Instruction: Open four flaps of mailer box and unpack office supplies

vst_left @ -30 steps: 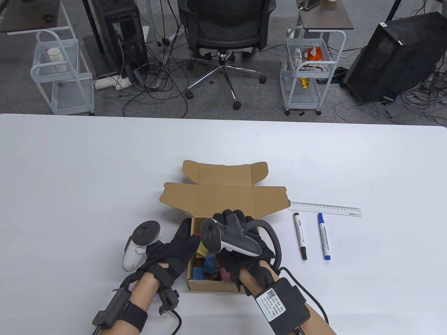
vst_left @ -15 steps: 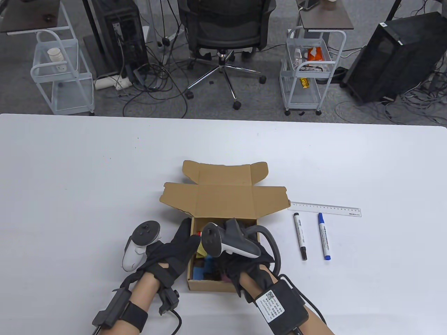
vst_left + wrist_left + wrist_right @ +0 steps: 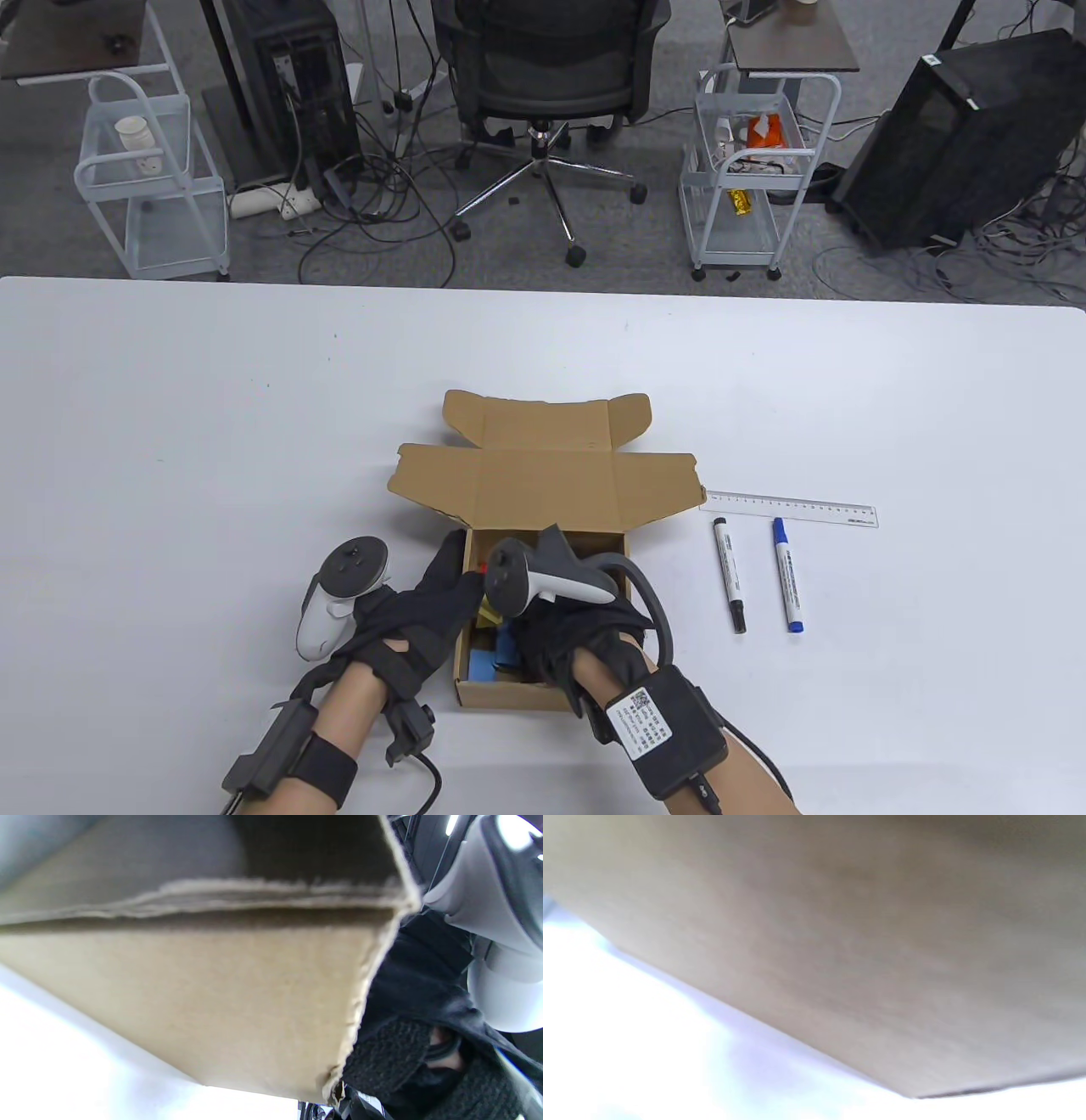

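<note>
Bright even table view, blurred wrist views, glaring white tabletop

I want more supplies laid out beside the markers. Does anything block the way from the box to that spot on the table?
Nothing visible does: the table right of the box holds only two markers and a ruler.

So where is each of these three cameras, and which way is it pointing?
Table view: overhead, looking down at the table; shows both forearms, left hand, right hand at the box.
Left wrist view: on the left wrist, close against the box's outer wall; right hand visible.
Right wrist view: close, blurred cardboard; no hand.
All share the box.
</note>
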